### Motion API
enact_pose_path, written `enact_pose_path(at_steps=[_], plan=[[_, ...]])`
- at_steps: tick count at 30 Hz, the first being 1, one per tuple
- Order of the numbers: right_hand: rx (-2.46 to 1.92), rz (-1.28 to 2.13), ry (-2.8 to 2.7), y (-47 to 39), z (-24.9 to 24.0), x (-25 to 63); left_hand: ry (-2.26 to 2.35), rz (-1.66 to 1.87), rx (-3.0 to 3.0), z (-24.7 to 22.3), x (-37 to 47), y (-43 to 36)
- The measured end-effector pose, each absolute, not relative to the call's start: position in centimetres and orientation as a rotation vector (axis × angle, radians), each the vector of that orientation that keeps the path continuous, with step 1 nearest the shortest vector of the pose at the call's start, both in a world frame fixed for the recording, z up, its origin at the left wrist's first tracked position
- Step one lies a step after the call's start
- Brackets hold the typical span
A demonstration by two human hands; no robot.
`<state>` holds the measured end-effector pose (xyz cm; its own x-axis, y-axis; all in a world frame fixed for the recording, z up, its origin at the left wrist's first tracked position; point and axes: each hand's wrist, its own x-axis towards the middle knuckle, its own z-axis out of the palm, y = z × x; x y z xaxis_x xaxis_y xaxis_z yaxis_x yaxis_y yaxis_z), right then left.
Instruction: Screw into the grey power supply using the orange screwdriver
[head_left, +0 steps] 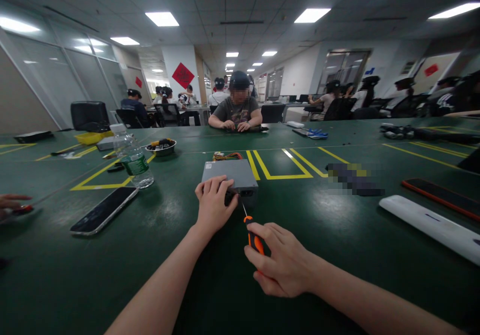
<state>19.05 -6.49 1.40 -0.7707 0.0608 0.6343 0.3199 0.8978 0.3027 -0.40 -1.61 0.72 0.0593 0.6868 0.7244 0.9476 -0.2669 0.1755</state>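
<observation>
A grey metal computer power supply (228, 169) lies on the green table, its bundle of coloured wires (228, 156) at the far side. My left hand (214, 200) grips its near left corner, fingers over the top and thumb along the front face. In my right hand (279, 260) is an orange and black screwdriver (256, 240). Its thin shaft points up and forward at the front face of the power supply, near my left thumb. Whether the tip touches a screw is too small to tell.
Left of my arms lie a smartphone (105, 211), a water bottle (133, 160) and a metal bowl (162, 147) of dark parts. A white device (431, 225) lies at the right. Another person's hand (15, 204) shows at the left edge; a person (240, 107) sits opposite.
</observation>
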Motion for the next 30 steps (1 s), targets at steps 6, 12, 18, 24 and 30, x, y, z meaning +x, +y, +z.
enact_pose_path(at_steps=[6, 12, 18, 24, 30], plan=[[-0.175, -0.511, -2.38, -6.8, 1.6, 18.6, -1.626, -1.052, -2.009, 0.7, -0.5, -1.5], [-0.181, -0.378, -2.284, -6.5, 1.1, 18.7, -1.63, -1.049, -2.017, 0.8, -0.5, -1.6], [-0.252, -0.248, -2.314, -6.7, 1.0, 19.0, -1.633, -1.045, -2.011, 0.7, -0.6, -1.5], [-0.176, -0.417, -2.369, -6.8, 1.8, 18.8, -1.634, -1.033, -2.011, 0.7, -0.5, -1.5], [-0.224, -0.377, -2.258, -6.3, 1.3, 19.1, -1.633, -1.033, -2.01, 0.7, -0.5, -1.5]])
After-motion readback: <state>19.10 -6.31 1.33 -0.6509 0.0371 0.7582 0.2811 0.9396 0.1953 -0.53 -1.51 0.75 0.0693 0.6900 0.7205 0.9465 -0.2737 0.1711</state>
